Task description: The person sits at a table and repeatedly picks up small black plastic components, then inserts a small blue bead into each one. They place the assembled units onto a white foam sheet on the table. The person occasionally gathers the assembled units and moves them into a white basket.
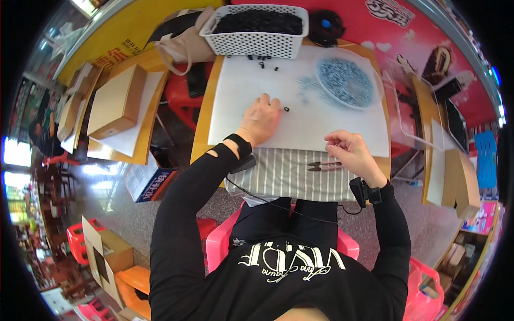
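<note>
My left hand point(261, 121) rests on the white sheet point(235, 91) with its fingers curled down. What lies under its fingertips, if anything, is hidden. A small black part point(286, 109) sits just right of those fingers. My right hand point(351, 151) hovers at the sheet's near right edge, its thumb and fingers drawn together in a pinch. Anything held there is too small to make out. Below it, thread snips point(324, 166) lie on a grey striped cloth point(292, 184). Several more black pieces point(262, 65) are scattered near the far side of the sheet.
A white perforated basket point(254, 46) full of black parts stands at the back. Right of it, a clear round tray point(342, 101) holds many small light-blue pieces, some spilled beside it. A black fan point(326, 27) stands behind. Cardboard boxes point(120, 104) occupy the left side table.
</note>
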Demonstrator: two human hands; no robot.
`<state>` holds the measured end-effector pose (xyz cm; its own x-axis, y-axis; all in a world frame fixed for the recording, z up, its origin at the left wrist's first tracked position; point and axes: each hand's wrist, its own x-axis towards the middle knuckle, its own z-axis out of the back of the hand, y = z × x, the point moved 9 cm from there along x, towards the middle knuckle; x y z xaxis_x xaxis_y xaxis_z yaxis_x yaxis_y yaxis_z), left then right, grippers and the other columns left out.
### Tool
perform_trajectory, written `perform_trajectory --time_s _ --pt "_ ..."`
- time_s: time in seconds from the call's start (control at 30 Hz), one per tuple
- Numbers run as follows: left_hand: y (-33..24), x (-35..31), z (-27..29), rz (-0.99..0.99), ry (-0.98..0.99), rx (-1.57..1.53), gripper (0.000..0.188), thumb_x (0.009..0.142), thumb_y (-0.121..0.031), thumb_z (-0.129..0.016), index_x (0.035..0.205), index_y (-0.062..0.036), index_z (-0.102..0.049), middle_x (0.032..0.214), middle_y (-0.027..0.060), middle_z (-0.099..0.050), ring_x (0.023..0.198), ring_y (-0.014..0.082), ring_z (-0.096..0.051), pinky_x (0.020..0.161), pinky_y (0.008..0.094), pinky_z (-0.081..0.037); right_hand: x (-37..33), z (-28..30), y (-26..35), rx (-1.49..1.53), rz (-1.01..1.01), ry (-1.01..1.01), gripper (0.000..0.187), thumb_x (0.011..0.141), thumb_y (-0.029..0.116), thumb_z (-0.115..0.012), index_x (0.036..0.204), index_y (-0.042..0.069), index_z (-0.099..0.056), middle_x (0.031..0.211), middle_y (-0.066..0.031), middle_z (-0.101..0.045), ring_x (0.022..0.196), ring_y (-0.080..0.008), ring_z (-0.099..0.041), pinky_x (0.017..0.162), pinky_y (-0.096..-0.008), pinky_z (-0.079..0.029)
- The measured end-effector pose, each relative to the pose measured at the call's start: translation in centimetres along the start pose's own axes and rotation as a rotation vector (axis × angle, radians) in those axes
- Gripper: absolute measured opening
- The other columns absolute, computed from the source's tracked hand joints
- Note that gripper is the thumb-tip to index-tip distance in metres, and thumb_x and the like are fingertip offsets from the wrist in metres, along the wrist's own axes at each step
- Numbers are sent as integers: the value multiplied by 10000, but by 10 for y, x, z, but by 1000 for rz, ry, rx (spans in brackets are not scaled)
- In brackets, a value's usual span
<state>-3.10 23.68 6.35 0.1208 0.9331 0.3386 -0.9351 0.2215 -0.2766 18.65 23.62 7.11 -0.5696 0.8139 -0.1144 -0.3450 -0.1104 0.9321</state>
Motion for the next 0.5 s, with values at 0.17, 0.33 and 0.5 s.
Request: perform_trajectory --time_s 0.17,0.33,0.5 --pt "-5 -1 -1 -29 -25 -20 139 890 -143 -611 911 -18 -556 936 174 -539 847 360 -597 729 443 -508 -31 6 -29 95 -97 -26 202 879 -2 -634 1065 -80 -623 866 -44 -646 728 -82 -617 664 -210 -509" --pt "-9 -11 -3 -124 -17 33 110 868 -110 -608 911 -20 -562 934 159 -538 855 344 -597 707 419 -527 -56 -3 -27 -75 19 -108 180 853 28 -660 1019 -42 -640 808 -61 -639 664 -105 -576 603 -261 -475" --pt "-13 -13 0 -159 -8 -20 91 826 -72 -602 887 -23 -557 922 150 -532 865 336 -604 684 417 -547 -70 -17 -7 -397 187 -153 184 818 9 -648 1001 18 -652 845 -124 -610 680 -283 -599 601 -354 -464"
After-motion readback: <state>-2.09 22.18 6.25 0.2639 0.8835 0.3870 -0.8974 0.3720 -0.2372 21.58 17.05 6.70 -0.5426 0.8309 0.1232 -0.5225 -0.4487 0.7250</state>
